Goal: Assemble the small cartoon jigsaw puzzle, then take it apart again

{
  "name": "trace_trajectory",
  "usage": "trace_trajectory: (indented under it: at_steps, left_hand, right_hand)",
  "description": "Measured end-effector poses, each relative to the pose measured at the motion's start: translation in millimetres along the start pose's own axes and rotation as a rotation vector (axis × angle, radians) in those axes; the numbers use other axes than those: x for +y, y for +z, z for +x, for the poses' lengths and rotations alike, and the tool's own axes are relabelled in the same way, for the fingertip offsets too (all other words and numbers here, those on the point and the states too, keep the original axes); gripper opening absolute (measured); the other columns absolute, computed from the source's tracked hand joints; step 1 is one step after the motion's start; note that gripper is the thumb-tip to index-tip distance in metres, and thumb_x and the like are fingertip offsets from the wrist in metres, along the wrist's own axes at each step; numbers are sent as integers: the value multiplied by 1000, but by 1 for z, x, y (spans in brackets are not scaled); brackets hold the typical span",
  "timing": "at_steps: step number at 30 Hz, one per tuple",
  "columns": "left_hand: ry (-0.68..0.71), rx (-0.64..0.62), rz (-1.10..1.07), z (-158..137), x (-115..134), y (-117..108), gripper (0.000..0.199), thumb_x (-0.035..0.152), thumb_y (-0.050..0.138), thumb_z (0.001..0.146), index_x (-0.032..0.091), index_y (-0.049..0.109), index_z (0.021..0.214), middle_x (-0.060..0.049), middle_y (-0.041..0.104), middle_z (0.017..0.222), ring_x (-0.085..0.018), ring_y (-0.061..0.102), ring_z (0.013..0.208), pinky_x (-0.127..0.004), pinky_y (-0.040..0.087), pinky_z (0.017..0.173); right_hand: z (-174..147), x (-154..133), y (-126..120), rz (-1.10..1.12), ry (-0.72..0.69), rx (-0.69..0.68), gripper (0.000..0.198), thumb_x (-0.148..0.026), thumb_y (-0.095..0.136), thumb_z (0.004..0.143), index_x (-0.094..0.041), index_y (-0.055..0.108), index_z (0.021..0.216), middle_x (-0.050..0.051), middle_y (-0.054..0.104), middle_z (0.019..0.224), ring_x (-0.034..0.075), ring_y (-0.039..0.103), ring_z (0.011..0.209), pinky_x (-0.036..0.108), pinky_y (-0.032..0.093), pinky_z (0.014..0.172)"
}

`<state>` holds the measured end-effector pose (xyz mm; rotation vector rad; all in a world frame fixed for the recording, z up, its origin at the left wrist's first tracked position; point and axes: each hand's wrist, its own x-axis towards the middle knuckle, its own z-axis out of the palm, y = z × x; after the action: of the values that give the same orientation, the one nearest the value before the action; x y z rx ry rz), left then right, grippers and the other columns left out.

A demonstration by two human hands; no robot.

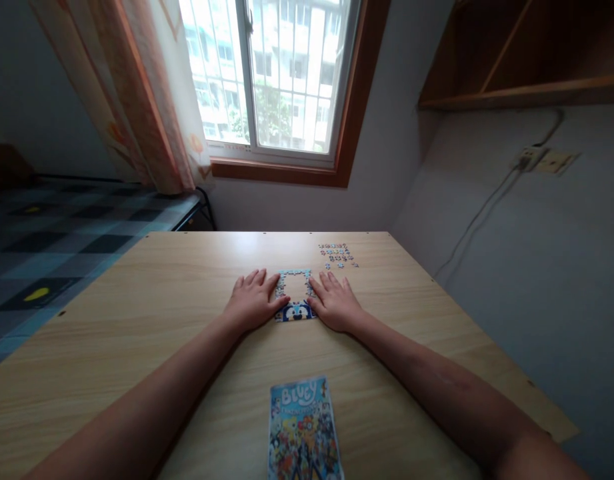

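A partly joined jigsaw puzzle (297, 312) lies flat on the wooden table, its pieces forming a frame around bare wood. A blue cartoon dog face shows along its near side. My left hand (254, 299) rests palm down at the left side of the puzzle, fingers spread, thumb and fingertips touching its edge. At the right side, my right hand (335, 300) lies flat in the same way, fingers apart, with its tips on the border pieces. Neither hand grips anything. Beyond my right hand, several loose puzzle pieces (337, 253) are laid out in rough rows.
A colourful "Bluey" picture sheet or box (305, 430) lies near me on the wooden table (211, 413). A bed with checked bedding (81, 227) stands to the left, under a curtain (137, 93). A wall with a cable (479, 213) borders the table's right side.
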<state>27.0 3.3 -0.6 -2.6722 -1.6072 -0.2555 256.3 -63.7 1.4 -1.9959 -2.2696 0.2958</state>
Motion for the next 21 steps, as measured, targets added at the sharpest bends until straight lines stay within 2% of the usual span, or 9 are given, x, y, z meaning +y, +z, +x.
trace_trajectory:
  at_steps: [11, 18, 21]
  left_hand:
    - [-13, -19, 39, 1, -1, -3, 74, 68, 39, 93, 23, 45, 152, -16, 40, 159, -37, 33, 147, -54, 26, 116]
    - [-26, -33, 29, 2, -1, -5, 74, 65, 32, 96, 19, 43, 153, -16, 39, 159, -35, 34, 147, -54, 27, 116]
    - [-25, -26, 23, 1, -3, -4, 73, 64, 32, 96, 19, 43, 153, -15, 40, 159, -34, 34, 147, -52, 27, 117]
  right_hand:
    - [1, 1, -2, 33, -42, 16, 71, -64, 22, 102, -26, 20, 163, 8, 5, 168, 27, 1, 157, 53, 2, 126]
    - [0, -1, -2, 56, -50, 31, 71, -62, 24, 103, -25, 18, 163, 9, 7, 168, 27, 3, 157, 52, 3, 126]
    - [0, 3, -1, 88, -47, 77, 69, -59, 25, 104, -24, 19, 163, 9, 10, 168, 27, 5, 157, 52, 5, 126]
